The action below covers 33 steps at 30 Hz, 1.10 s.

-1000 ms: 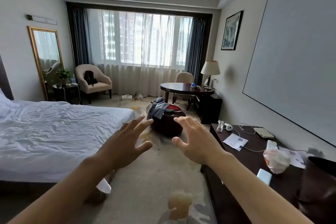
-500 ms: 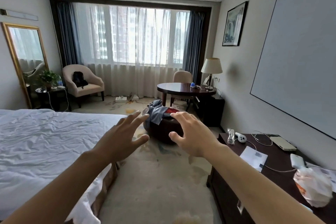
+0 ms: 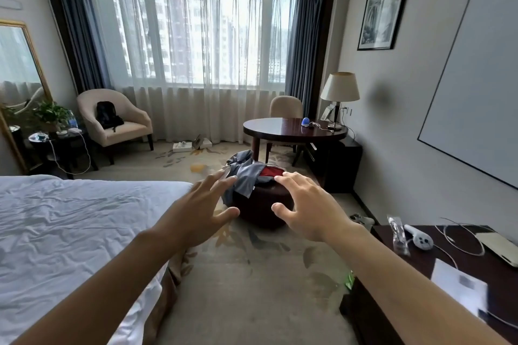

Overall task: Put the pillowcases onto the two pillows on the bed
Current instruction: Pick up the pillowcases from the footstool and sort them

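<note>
View has swung right, off the bed (image 3: 70,221). Left hand (image 3: 196,216) and right hand (image 3: 311,210) extended, fingers spread, empty, above the carpet.

Both forearms are bare up to the frame edge, with no sleeve showing. The left hand (image 3: 196,214) and right hand (image 3: 311,210) wear no gloves, rings or watch.

Round dark ottoman (image 3: 258,209) piled with grey and red clothes (image 3: 248,176) stood on the carpet, beige armchair (image 3: 117,123) held a black bag (image 3: 108,115), lamp (image 3: 339,92) stood on the round worktop (image 3: 291,130), gold-framed mirror (image 3: 19,87) leaned at left.
</note>
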{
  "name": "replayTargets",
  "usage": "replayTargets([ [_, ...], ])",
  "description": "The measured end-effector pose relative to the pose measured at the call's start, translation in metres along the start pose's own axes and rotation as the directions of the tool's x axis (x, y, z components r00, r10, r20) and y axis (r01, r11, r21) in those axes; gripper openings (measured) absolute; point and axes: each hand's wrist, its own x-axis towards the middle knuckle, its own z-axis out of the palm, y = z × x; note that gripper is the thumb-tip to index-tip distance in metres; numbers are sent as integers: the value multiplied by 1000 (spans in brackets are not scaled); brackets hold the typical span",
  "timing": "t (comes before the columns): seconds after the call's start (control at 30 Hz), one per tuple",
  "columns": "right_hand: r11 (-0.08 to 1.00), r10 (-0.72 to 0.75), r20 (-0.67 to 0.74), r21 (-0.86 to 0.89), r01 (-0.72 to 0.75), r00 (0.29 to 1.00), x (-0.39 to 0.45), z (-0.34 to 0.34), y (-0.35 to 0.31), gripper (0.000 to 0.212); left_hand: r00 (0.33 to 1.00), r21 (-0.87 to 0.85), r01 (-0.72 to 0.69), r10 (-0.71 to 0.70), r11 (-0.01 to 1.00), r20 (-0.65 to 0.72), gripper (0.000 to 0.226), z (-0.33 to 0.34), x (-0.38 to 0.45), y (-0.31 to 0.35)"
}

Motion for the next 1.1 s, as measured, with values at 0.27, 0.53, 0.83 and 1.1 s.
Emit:
replayTargets([
  [0.27, 1000, -14, 54, -4, 14, 998, 171, 72, 93, 68, 995, 6, 62, -62, 998, 75, 70, 60, 166, -87],
  [0.53, 1000, -23, 91, 0, 23, 996, 320, 144, 153, 67, 996, 3, 71, -71, 997, 61, 70, 105, 302, -181],
  [0.83, 1000, 27, 113, -11, -26, 993, 498, 232, 208, 65, 995, -36, 25, -21, 999, 97, 70, 155, 473, -318],
  [1.1, 999, 49, 123, 14, -51, 991, 631, 292, 255, 63, 993, -14, 26, -25, 1000, 115, 67, 188, 596, -404],
])
